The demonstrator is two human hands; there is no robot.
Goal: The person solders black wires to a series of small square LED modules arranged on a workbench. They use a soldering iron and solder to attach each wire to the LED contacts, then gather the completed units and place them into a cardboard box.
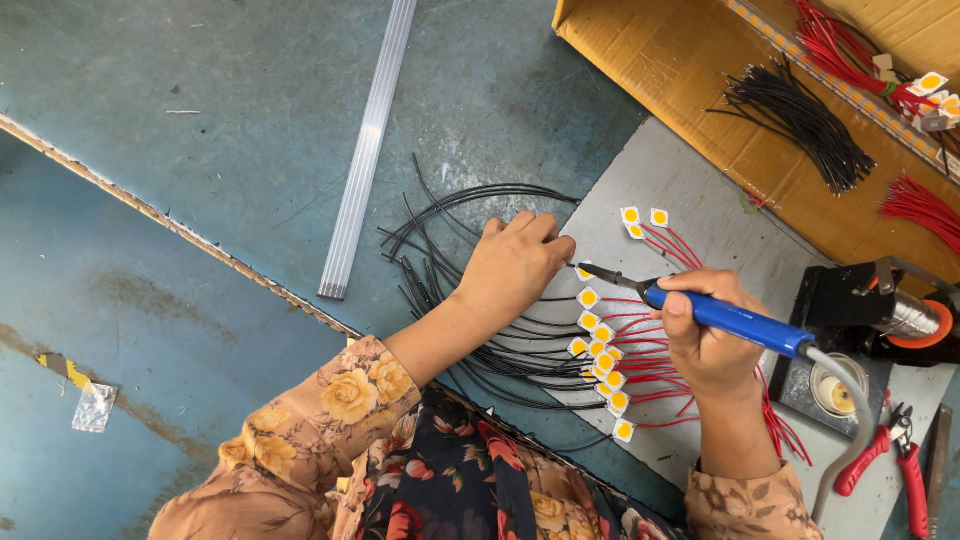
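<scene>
Soldering iron (725, 318), gripped in the right hand (705, 340), lies with its long axis pointing left, tip nearly meeting the left hand (515, 265), whose fingers pinch a black wire (480, 195) beside the white-and-yellow LED chips (600, 360).

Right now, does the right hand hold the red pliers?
No. The right hand grips a blue soldering iron, while the red pliers lie untouched on the grey board beside it.

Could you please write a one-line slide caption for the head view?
Right hand holds blue soldering iron over yellow LED chips; left hand pinches black wire.
</scene>
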